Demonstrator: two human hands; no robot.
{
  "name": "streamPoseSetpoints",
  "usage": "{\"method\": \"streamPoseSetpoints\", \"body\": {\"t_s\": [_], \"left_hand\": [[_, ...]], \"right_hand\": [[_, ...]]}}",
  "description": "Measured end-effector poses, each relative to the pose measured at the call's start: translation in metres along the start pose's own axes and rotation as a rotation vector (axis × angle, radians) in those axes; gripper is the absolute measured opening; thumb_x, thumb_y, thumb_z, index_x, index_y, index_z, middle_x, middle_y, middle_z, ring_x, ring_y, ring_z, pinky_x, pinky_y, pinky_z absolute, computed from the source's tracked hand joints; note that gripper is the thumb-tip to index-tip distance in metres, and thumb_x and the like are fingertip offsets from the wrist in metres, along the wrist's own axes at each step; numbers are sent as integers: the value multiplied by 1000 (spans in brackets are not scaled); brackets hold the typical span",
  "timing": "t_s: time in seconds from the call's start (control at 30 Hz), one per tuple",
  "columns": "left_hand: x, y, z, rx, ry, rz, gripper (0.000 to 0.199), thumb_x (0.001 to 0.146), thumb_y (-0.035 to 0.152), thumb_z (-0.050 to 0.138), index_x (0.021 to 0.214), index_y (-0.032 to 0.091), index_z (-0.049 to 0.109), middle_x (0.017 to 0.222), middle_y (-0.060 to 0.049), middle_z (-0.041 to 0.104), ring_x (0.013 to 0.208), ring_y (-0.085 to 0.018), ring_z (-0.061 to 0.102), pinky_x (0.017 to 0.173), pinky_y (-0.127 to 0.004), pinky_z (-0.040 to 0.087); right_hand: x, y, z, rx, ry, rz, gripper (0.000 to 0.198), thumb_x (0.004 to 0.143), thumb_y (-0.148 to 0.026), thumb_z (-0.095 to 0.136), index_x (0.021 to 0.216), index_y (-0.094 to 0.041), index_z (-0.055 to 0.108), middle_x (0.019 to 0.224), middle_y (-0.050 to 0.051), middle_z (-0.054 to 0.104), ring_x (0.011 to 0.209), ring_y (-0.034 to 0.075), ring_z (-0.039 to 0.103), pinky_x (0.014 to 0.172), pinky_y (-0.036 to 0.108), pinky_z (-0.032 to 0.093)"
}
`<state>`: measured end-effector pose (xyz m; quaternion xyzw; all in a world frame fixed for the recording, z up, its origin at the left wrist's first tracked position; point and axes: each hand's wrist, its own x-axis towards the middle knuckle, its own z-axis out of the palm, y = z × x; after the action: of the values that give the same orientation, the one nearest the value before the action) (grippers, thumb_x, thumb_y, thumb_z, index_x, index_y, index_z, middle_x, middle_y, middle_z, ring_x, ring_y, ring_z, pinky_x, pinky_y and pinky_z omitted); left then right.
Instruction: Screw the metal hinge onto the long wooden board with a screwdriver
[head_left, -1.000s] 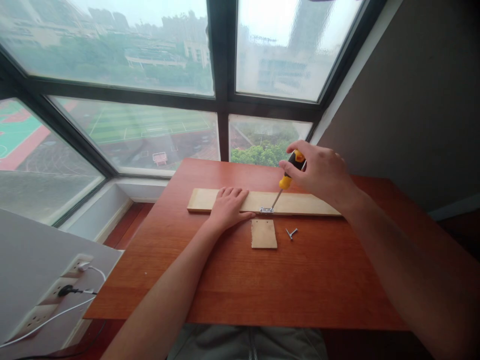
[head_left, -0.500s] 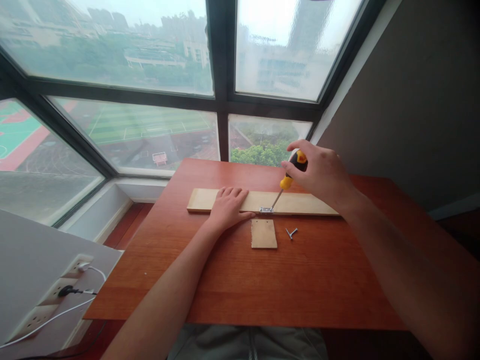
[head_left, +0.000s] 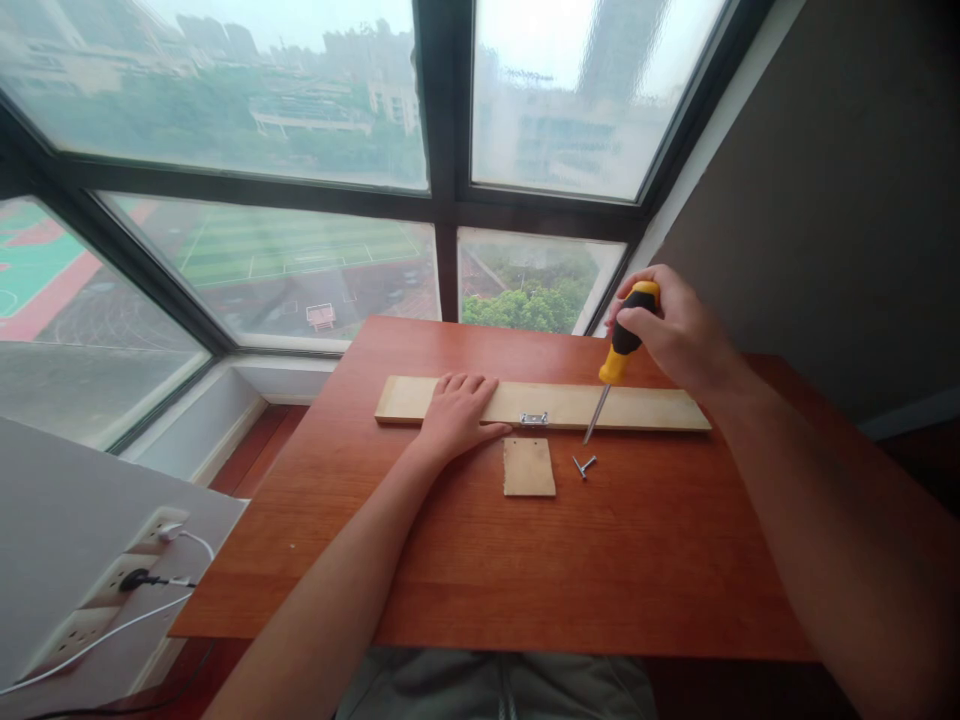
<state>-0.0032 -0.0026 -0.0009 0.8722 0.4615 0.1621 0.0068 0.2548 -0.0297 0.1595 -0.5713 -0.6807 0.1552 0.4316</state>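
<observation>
Two hands over a reddish-brown worktop (head_left: 480, 580) set against a big dark-framed window (head_left: 442, 150), and it's a tidy scene. Across the far half of the worktop lies a long pale wooden strip (head_left: 645, 408), running left to right. The left hand (head_left: 456, 412) lies palm down on that strip, fingers (head_left: 461, 383) released and spread flat, thumb pointing toward a small metal hinge plate (head_left: 533, 418) on the strip's near edge. The right hand (head_left: 675, 325) is up at the right, fingers clenched around the black-and-yellow handle of a screwdriver (head_left: 619, 352). The tool tilts down and to the left, its slim shaft crossing the strip, the tip just past the near edge and well right of the hinge plate. Below the plate, flat on the worktop, sits a small square wooden block (head_left: 529, 467). Just beside it on the right lie a couple of loose screws (head_left: 583, 465), close under the screwdriver's tip. Off at the lower left, wall sockets with plugged-in cables (head_left: 142, 580).
</observation>
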Motion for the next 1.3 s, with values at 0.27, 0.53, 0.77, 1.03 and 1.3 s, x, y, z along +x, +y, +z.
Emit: {"method": "streamPoseSetpoints", "body": {"t_s": [0.27,0.53,0.77,1.03,1.3], "left_hand": [[0,0,0,4,2,2,70,79,67,59,132,23,50,129,-11,57,119,-30,47,106,-43,29],[-1,1,-1,-5,1,3,68,79,65,60,132,24,50,128,-11,57,120,-30,46,106,-43,29],[0,1,-1,-10,-9,-1,69,79,66,60,132,23,50,129,-11,57,121,-30,46,106,-43,29],[0,1,-2,-10,-11,0,71,78,67,60,133,24,49,130,-11,56,122,-30,45,107,-43,27],[0,1,-2,-16,-22,-10,70,79,67,59,134,24,49,130,-11,56,122,-31,45,108,-44,26]], "right_hand": [[-23,24,44,-248,-331,6,14,79,-27,58,90,-20,64,84,4,68,73,17,61,67,29,45],[-39,38,88,-873,-634,-5,45,91,-50,43,88,-17,73,87,15,72,79,28,68,61,32,43],[-39,38,93,-900,-678,-12,32,90,-36,45,89,-19,73,89,13,73,79,26,69,59,30,41],[-34,36,78,-866,-630,-31,22,87,-33,48,88,-22,67,91,8,72,79,23,66,55,28,33],[-64,58,53,-760,-646,58,17,87,-30,52,84,-22,66,88,5,72,82,21,64,62,28,34]]}}
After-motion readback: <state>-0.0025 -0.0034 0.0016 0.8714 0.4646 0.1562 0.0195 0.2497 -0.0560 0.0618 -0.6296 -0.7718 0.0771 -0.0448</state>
